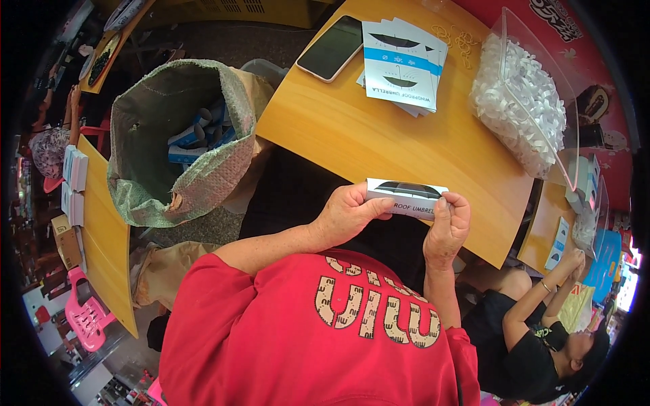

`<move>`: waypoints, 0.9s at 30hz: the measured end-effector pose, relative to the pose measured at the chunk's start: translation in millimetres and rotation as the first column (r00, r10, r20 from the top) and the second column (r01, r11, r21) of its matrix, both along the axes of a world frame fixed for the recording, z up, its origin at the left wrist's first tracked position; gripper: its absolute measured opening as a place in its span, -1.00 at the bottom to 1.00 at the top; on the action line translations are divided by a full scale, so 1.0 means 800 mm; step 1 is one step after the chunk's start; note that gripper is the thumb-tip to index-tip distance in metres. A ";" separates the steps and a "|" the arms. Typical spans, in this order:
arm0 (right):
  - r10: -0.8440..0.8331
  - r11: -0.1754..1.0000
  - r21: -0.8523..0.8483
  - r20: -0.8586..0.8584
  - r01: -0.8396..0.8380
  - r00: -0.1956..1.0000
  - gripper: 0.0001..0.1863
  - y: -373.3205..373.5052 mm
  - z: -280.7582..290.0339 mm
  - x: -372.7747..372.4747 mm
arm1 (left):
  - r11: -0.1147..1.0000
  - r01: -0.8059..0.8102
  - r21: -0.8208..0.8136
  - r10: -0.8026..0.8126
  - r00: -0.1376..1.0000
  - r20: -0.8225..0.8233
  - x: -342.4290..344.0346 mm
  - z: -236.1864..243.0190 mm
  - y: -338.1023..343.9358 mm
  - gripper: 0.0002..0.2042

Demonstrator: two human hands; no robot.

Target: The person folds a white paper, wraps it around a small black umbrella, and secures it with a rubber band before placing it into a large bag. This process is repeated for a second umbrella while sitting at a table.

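Between my two hands is a white printed card (409,193) with a dark umbrella picture, bent over along its length into a roll or fold. My left hand (349,213) grips its left end, thumb across the front. At the right end, the thumb and fingers of my right hand (447,223) pinch the card. Both hands are just off the near edge of the wooden table (420,145). A stack of flat cards (403,64) with blue bands and umbrella pictures lies farther back on the table.
A phone (330,49) lies beside the stack, with rubber bands (460,40) on its other side. A clear bin (518,101) of white curled strips stands right. On the left, an open woven sack (176,145) holds blue rolled cards (193,139). Another person (542,325) works at right.
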State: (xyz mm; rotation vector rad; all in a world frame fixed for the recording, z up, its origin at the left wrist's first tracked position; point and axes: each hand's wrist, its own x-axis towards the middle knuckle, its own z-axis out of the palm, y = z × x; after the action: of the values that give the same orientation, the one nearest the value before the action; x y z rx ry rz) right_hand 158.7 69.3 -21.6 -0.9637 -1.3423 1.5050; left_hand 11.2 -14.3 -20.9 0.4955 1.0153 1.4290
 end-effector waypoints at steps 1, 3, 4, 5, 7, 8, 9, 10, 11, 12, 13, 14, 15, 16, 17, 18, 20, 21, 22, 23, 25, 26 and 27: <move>0.007 1.000 0.003 -0.006 -0.007 1.000 -0.88 0.000 -0.001 0.000 | 1.000 0.004 0.002 -0.004 1.000 0.000 -0.001 -0.001 0.000 -0.78; 0.007 1.000 0.010 -0.010 -0.007 1.000 -0.88 0.000 -0.002 0.001 | 0.998 0.057 0.005 -0.057 0.998 -0.036 -0.004 -0.004 0.000 -0.74; 0.016 1.000 0.020 0.013 -0.016 1.000 -0.87 0.000 -0.002 0.000 | 0.998 0.065 0.009 -0.065 0.997 -0.035 -0.005 -0.004 0.000 -0.74; 0.024 0.999 0.030 0.036 -0.025 0.999 -0.87 0.000 -0.002 0.000 | 0.999 0.045 0.005 -0.045 0.999 -0.024 -0.005 -0.004 0.001 -0.74; 0.036 0.999 0.032 0.020 -0.037 0.999 -0.85 -0.001 -0.001 0.001 | 1.000 0.028 0.003 -0.027 1.000 -0.010 -0.009 -0.005 0.001 -0.75; 0.073 0.997 0.028 0.024 -0.074 0.997 -0.83 -0.001 0.003 0.001 | 1.000 0.024 -0.002 -0.024 1.000 -0.017 -0.012 -0.004 0.002 -0.75; 0.107 0.994 0.024 0.027 -0.108 0.994 -0.81 -0.001 0.006 0.000 | 1.000 0.023 -0.007 -0.024 0.999 -0.024 -0.015 -0.004 0.003 -0.76; 0.133 0.991 0.009 -0.052 -0.133 0.990 -0.76 -0.001 0.007 0.001 | 1.000 0.025 -0.003 -0.025 0.999 -0.019 -0.019 -0.003 0.005 -0.76; 0.121 0.993 0.011 -0.061 -0.121 0.991 -0.75 0.002 0.008 0.005 | 1.000 0.023 0.001 -0.023 0.999 -0.025 -0.024 -0.003 0.006 -0.76; 0.112 0.994 0.011 -0.069 -0.111 0.991 -0.74 0.007 0.008 0.011 | 1.000 0.019 0.006 -0.019 0.999 -0.030 -0.030 -0.005 0.007 -0.77; 0.116 0.992 0.062 -0.064 -0.112 0.991 -0.79 0.016 0.006 0.017 | 0.999 0.030 -0.014 -0.030 0.999 -0.009 -0.037 -0.005 0.008 -0.77; 0.104 0.993 0.064 -0.067 -0.100 0.992 -0.79 0.021 0.008 0.025 | 0.999 0.036 -0.005 -0.036 0.999 -0.002 -0.043 -0.005 0.009 -0.76; 0.162 0.986 0.044 -0.013 -0.162 0.987 -0.83 0.025 0.012 0.032 | 0.999 0.041 0.003 -0.041 0.999 0.003 -0.049 -0.004 0.010 -0.76; 0.221 0.975 0.020 0.040 -0.222 0.975 -0.85 0.026 0.018 0.034 | 0.999 0.052 0.005 -0.052 0.998 0.024 -0.054 -0.002 0.010 -0.75; 0.219 0.972 0.071 0.088 -0.225 0.972 -0.91 0.027 0.026 0.032 | 0.998 0.062 0.004 -0.062 0.998 0.020 -0.057 0.000 0.010 -0.75; 0.208 0.974 0.071 0.085 -0.214 0.974 -0.91 0.030 0.036 0.030 | 0.997 0.074 0.012 -0.074 0.997 -0.004 -0.059 0.003 0.010 -0.75; 0.246 0.770 0.463 0.420 -0.440 0.874 -0.90 0.037 0.055 0.027 | 0.996 0.093 0.014 -0.093 0.995 -0.029 -0.062 0.009 0.010 -0.75; 0.288 0.762 0.436 0.434 -0.479 0.853 -0.88 0.036 0.065 0.025 | 0.990 0.139 0.012 -0.138 0.989 -0.055 -0.064 0.013 0.008 -0.76; 0.286 0.766 0.434 0.431 -0.475 0.856 -0.88 0.038 0.068 0.026 | 0.983 0.183 0.008 -0.182 0.980 -0.081 -0.066 0.015 0.007 -0.77; 0.377 0.712 0.419 0.449 -0.563 0.810 -0.86 0.042 0.070 0.028 | 0.982 0.188 0.004 -0.187 0.979 -0.083 -0.068 0.017 0.008 -0.77; 0.456 0.656 0.402 0.463 -0.639 0.760 -0.84 0.046 0.077 0.029 | 0.968 0.251 0.016 -0.248 0.965 -0.084 -0.072 0.020 0.011 -0.77; 0.498 0.639 0.364 0.476 -0.678 0.724 -0.84 0.047 0.081 0.029 | 0.966 0.256 0.013 -0.254 0.963 -0.085 -0.073 0.020 0.010 -0.77; 0.538 0.618 0.327 0.487 -0.715 0.688 -0.84 0.049 0.085 0.029 | 0.965 0.264 0.009 -0.263 0.963 -0.063 -0.074 0.020 0.011 -0.76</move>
State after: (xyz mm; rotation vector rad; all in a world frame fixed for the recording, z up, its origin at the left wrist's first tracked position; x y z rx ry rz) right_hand 181.6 108.1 46.3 -0.4077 -2.3897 1.3731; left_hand -47.7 -5.2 -5.0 0.6651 0.9468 1.1921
